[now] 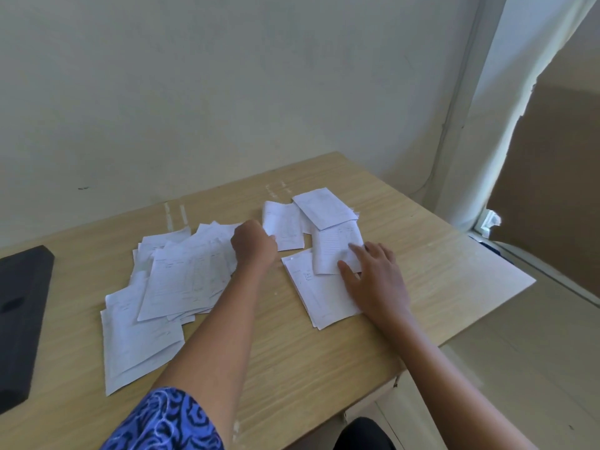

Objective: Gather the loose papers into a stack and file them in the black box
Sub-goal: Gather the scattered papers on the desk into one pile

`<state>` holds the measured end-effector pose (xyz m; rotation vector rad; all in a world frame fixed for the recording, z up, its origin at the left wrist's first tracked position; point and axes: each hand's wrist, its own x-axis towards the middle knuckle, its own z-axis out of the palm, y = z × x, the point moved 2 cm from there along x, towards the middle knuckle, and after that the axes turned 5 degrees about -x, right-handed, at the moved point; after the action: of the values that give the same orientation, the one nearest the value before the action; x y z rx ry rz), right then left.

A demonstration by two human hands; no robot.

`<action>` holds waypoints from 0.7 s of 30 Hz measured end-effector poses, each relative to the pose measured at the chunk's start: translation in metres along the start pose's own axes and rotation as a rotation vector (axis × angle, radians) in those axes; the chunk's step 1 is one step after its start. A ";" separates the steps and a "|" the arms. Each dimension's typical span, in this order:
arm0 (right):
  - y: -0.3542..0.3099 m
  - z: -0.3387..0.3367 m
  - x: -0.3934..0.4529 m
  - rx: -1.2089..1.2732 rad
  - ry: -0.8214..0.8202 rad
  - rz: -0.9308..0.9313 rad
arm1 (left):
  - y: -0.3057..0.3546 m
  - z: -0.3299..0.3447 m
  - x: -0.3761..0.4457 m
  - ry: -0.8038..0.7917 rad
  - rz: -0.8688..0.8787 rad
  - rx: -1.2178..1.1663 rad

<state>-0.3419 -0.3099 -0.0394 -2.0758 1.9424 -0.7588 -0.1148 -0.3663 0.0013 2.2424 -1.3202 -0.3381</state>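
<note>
Loose white papers lie scattered on a wooden table. A large overlapping pile spreads across the left middle. A smaller stack lies to the right, with single sheets behind it. My left hand reaches to the middle, its fingers closed on the corner of one sheet. My right hand rests flat on the right stack, fingers spread over a sheet lying on top. The black box sits at the table's left edge, partly cut off.
A pale wall runs close behind the table. The table's right corner ends beside a white window frame with brown cardboard behind it. A pale floor shows to the right and below.
</note>
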 end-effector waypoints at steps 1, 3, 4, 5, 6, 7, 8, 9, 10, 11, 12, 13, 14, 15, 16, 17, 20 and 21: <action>0.000 0.001 0.000 -0.011 0.002 0.000 | -0.001 -0.003 0.001 -0.026 -0.032 -0.042; 0.000 0.002 0.000 0.002 0.017 -0.001 | -0.007 -0.008 0.004 -0.057 -0.094 -0.218; 0.000 0.001 0.000 0.014 0.021 -0.006 | -0.010 -0.011 0.003 -0.067 -0.130 -0.366; 0.000 0.000 -0.001 0.025 0.022 -0.014 | -0.014 -0.015 0.000 -0.081 -0.174 -0.532; 0.000 -0.001 -0.001 0.034 0.020 -0.018 | -0.017 -0.018 -0.005 -0.095 -0.218 -0.686; -0.001 -0.003 -0.002 0.050 0.014 -0.017 | -0.020 -0.021 -0.012 -0.103 -0.243 -0.802; -0.002 -0.004 -0.002 0.072 0.012 -0.016 | -0.023 -0.026 -0.021 -0.102 -0.247 -0.885; -0.002 -0.006 -0.002 0.096 0.014 -0.019 | -0.025 -0.029 -0.032 -0.109 -0.233 -0.959; -0.002 -0.008 -0.003 0.117 0.015 -0.024 | -0.027 -0.032 -0.045 -0.124 -0.212 -1.032; -0.003 -0.009 -0.003 0.132 0.015 -0.031 | -0.028 -0.034 -0.058 -0.154 -0.197 -1.111; -0.003 -0.010 -0.004 0.149 0.013 -0.032 | -0.029 -0.035 -0.071 -0.185 -0.185 -1.176; -0.002 -0.010 -0.004 0.169 0.008 -0.029 | -0.028 -0.037 -0.084 -0.217 -0.182 -1.231; -0.001 -0.009 -0.004 0.191 0.002 -0.022 | -0.027 -0.037 -0.095 -0.254 -0.181 -1.267; 0.000 -0.009 -0.003 0.216 -0.002 -0.010 | -0.027 -0.032 -0.106 -0.292 -0.178 -1.269; 0.001 -0.009 -0.002 0.249 -0.001 0.009 | -0.027 -0.025 -0.113 -0.303 -0.153 -1.211; 0.001 -0.009 -0.002 0.293 0.001 0.028 | -0.025 -0.020 -0.120 -0.283 -0.100 -1.089; 0.000 -0.013 -0.002 0.436 0.006 0.081 | -0.021 -0.002 -0.131 -0.109 0.131 -0.616; -0.001 -0.016 -0.001 0.479 0.020 0.107 | -0.021 0.002 -0.133 -0.042 0.200 -0.473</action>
<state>-0.3486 -0.3051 -0.0253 -1.6704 1.6564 -1.0947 -0.1661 -0.2437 -0.0179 1.7073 -1.3107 -0.5603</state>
